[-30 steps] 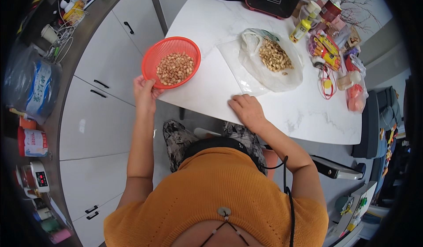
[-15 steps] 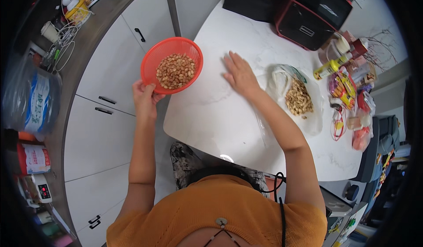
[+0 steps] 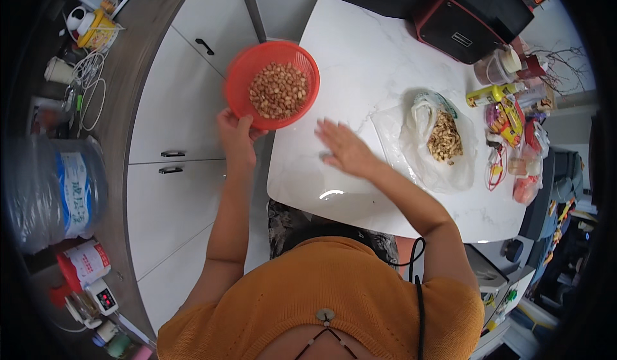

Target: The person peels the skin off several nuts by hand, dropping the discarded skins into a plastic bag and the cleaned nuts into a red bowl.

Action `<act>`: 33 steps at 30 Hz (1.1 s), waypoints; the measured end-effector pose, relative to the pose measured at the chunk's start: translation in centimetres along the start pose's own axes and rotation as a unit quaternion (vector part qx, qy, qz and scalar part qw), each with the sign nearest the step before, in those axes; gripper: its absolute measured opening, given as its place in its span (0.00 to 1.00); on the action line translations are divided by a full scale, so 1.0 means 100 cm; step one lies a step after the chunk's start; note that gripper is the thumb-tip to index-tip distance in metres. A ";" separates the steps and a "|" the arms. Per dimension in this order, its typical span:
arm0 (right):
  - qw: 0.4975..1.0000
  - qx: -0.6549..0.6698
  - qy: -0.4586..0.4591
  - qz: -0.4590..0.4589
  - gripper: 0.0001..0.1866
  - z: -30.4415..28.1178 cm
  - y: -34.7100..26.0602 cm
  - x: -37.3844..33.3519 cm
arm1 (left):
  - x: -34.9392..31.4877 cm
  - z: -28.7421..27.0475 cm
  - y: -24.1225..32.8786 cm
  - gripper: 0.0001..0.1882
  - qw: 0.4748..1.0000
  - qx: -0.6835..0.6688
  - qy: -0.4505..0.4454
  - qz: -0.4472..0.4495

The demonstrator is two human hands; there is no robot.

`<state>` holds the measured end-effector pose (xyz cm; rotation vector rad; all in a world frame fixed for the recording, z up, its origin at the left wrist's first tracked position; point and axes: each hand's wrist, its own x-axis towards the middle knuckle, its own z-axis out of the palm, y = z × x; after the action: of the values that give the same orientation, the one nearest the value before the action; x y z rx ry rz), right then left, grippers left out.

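My left hand grips the near rim of a red plastic colander, thumb on the rim. Shelled peanuts with reddish-brown skins lie in its bottom. The colander is tilted a little and hangs beside the table's left edge, partly over its corner. Over the white marbled table, my right hand is flat and empty, its fingers stretched towards the colander and slightly blurred. To its right lies an open white plastic bag holding what look like peanut shells.
A black and red box-shaped appliance stands at the table's back right. Snack packets, a yellow bottle and other goods crowd the right edge. White cabinets and a grey-brown counter with cables border the left.
My right hand has moved nearer to me and left over the table. The left hand still holds the colander by the table edge. The whole view has shifted slightly.
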<state>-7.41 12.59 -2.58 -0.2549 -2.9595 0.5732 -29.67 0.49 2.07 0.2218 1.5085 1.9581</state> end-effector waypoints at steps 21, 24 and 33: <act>0.985 0.011 0.118 0.122 0.33 0.017 -0.066 -0.016 | -0.007 -0.009 0.031 0.18 0.991 0.080 -0.086 -0.058; 0.932 -0.143 0.165 0.290 0.33 0.008 -0.039 -0.014 | -0.006 0.000 0.032 0.18 0.991 0.087 -0.085 -0.050; 0.921 -0.175 0.082 0.338 0.34 -0.012 0.006 -0.013 | 0.024 0.054 0.028 0.18 0.987 0.114 -0.105 -0.046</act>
<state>-5.88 13.30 -1.81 -1.3147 -2.7300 0.0501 -29.91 5.85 5.75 0.4349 1.5725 1.6344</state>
